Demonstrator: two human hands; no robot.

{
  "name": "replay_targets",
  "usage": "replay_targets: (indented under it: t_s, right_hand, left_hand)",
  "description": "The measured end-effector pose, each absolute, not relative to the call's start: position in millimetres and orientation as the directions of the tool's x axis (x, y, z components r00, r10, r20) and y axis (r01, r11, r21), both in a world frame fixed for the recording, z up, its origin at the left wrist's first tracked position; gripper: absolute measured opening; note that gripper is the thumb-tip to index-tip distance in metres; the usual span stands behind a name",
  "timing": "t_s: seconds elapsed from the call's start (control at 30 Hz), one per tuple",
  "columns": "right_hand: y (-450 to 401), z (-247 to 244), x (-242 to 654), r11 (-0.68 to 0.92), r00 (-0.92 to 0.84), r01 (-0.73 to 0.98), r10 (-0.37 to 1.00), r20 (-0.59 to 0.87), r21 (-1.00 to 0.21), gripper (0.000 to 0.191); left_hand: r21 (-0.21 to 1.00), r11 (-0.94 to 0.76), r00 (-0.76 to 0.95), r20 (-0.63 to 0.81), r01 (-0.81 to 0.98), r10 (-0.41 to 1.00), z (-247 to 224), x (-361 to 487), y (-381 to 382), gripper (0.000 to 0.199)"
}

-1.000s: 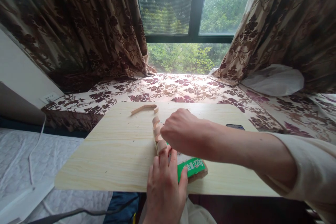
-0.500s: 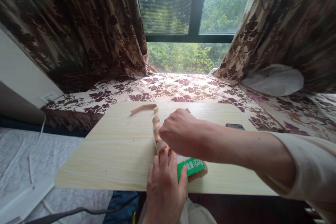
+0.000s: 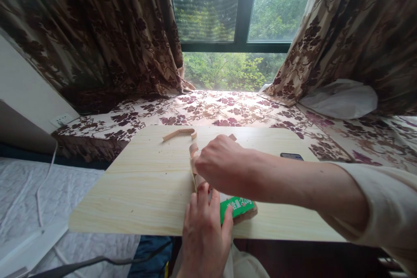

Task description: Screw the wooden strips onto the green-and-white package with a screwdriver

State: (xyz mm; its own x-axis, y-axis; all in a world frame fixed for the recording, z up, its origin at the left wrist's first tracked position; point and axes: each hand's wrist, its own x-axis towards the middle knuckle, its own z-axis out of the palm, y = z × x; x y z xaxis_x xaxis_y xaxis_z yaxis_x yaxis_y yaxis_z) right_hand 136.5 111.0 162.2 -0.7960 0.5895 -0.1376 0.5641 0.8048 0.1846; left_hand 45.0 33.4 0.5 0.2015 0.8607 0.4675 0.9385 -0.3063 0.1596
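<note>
A green cardboard carton (image 3: pixel 237 208) with white print lies on the table beneath my hands. My left hand (image 3: pixel 206 221) rests on its left part, thumb against the green side and fingertips at the near end of a tan, curled strip (image 3: pixel 200 180). Just beyond, my right hand (image 3: pixel 216 156) is closed in a fist over the carton and beside the strip's coils; whatever its fingers hold is hidden. The strip runs away from me in curls to a bent far end (image 3: pixel 178 134). A small tan end (image 3: pixel 232 137) pokes out behind my right hand.
The pale wooden table (image 3: pixel 140 182) carries small dark crumbs. A phone (image 3: pixel 291 156) lies behind my right forearm. Beyond the table are a flowered cover (image 3: pixel 215 108), a white plastic bag (image 3: pixel 342 99) and curtains. A pale quilt (image 3: pixel 19 186) and dark cable lie left.
My right fist has shifted very slightly left along the strip, showing more of the small tan end behind it. My left hand and the carton stay in place.
</note>
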Motion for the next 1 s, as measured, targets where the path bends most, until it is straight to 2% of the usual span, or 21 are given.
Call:
replay_targets:
  t_s: [0.1, 0.3, 0.5, 0.6, 0.77, 1.0]
  right_hand:
    - [109.0, 168.4, 136.3, 0.806, -0.793, 0.561, 0.589, -0.158, 0.19, 0.017]
    - [109.0, 163.2, 134.8, 0.851, -0.851, 0.487, 0.513, -0.114, 0.197, 0.016]
    - [111.7, 163.7, 134.0, 0.81, -0.801, 0.558, 0.582, -0.137, 0.182, 0.018]
    - [108.8, 170.5, 136.4, 0.82, -0.809, 0.54, 0.568, -0.151, 0.187, 0.021]
    - [106.8, 166.7, 136.1, 0.827, -0.831, 0.53, 0.551, -0.083, 0.187, 0.019]
    - [109.5, 168.6, 133.9, 0.811, -0.807, 0.562, 0.581, -0.111, 0.161, 0.013]
  left_hand:
    - [0.147, -0.305, 0.204, 0.47, 0.941, 0.858, 0.7, 44.3, 33.1, 0.038]
    - [0.176, -0.321, 0.203, 0.481, 0.93, 0.853, -1.5, 43.3, 32.8, 0.031]
    - [0.153, -0.313, 0.207, 0.478, 0.937, 0.853, -0.1, 43.3, 31.9, 0.033]
    - [0.16, -0.311, 0.2, 0.483, 0.937, 0.852, 2.1, 44.1, 31.9, 0.038]
    - [0.194, -0.325, 0.174, 0.545, 0.926, 0.82, 0.4, 46.0, 33.2, 0.028]
    - [0.162, -0.314, 0.199, 0.492, 0.935, 0.848, 0.1, 43.6, 31.3, 0.037]
